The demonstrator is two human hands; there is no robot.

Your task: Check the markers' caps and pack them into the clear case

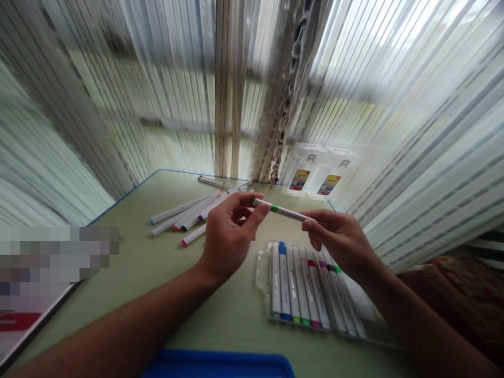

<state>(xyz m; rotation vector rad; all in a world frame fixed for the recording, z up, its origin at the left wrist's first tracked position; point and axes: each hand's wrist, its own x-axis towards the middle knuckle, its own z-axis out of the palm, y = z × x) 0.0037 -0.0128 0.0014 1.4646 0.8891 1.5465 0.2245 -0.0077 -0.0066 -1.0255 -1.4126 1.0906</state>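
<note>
Aloft between the fingers of both hands, a white marker (289, 212) with green accents slants over the table (157, 283). The left hand (230, 231) pinches its green end; the right hand (344, 236) clamps the other. Below the right fingers lies a clear case (261, 270) of markers; left of the left fingers, loose markers (197, 210); beyond the right fingers, labelled clear packages (329, 185).

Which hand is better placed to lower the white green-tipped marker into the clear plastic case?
Probably the right hand, pinching the marker nearer the case; the left hand is beside loose white markers.
</note>
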